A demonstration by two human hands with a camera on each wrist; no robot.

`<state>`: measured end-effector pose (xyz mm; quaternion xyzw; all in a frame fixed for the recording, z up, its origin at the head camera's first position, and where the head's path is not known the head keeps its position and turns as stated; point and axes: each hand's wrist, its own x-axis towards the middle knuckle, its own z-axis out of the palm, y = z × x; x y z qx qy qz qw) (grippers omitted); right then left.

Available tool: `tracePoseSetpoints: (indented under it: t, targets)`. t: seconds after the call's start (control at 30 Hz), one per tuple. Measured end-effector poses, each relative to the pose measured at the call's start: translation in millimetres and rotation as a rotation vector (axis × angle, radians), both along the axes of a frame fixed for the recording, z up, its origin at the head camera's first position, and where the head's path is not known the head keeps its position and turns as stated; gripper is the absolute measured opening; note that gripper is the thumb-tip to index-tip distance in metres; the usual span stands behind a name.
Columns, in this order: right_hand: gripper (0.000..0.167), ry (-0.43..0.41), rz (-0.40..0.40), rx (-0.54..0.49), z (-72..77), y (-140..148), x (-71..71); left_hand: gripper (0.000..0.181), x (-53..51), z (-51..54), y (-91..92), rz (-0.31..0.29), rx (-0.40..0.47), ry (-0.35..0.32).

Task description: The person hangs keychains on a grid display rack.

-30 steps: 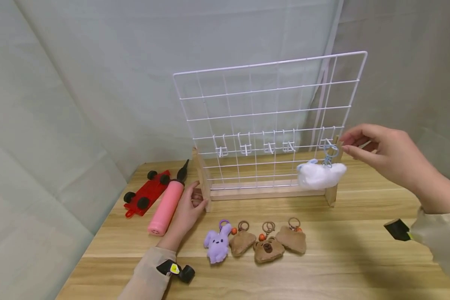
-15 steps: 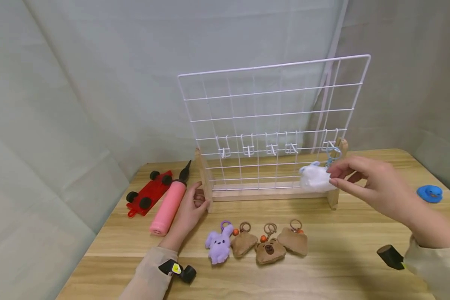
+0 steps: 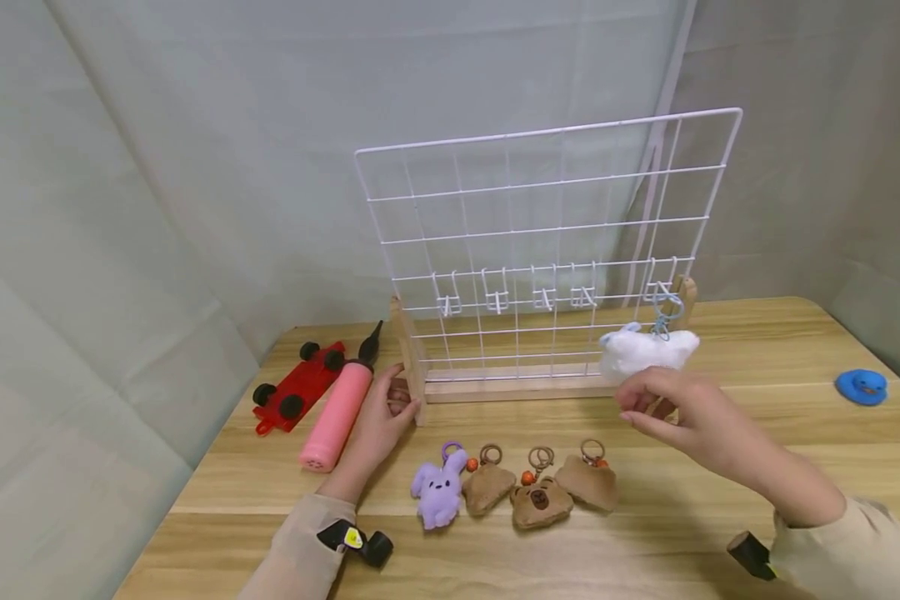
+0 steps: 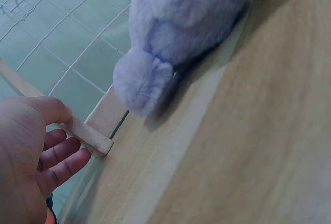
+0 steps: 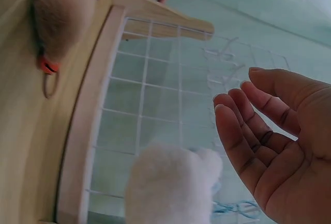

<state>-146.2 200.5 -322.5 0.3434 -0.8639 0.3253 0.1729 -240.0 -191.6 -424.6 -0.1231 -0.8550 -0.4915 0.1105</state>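
My left hand [image 3: 377, 421] grips the left wooden side piece of the wire grid rack [image 3: 412, 367], with the thumb on its front and the fingers curled behind in the left wrist view. A white plush keychain [image 3: 645, 348] hangs by its blue ring from the rightmost hook. My right hand [image 3: 682, 417] is just below and in front of it, holding nothing, with loosely bent fingers [image 5: 232, 131]. On the table in front of the rack lie a purple rabbit plush keychain [image 3: 438, 492], a brown bear plush keychain [image 3: 542, 504] and two brown plush keychains [image 3: 487, 487] seen from behind.
To the left of the rack lie a pink hand pump [image 3: 337, 412] and a red toy car chassis [image 3: 303, 385] with black wheels. A blue rubber duck [image 3: 861, 387] sits at the far right. Several white hooks [image 3: 497, 302] line one row of the grid.
My right hand has come away from beside the blue ring, down and to the left past the white plush keychain. The left hand stays on the rack.
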Motion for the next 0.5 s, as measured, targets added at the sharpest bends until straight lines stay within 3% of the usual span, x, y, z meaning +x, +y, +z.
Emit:
tracePoseSetpoints:
  t: [0.5]
  targets:
    - [0.011, -0.253, 0.008, 0.015, -35.0, -7.4, -14.1, 0.063, -0.2, -0.2, 0.2, 0.004, -0.001, 0.016]
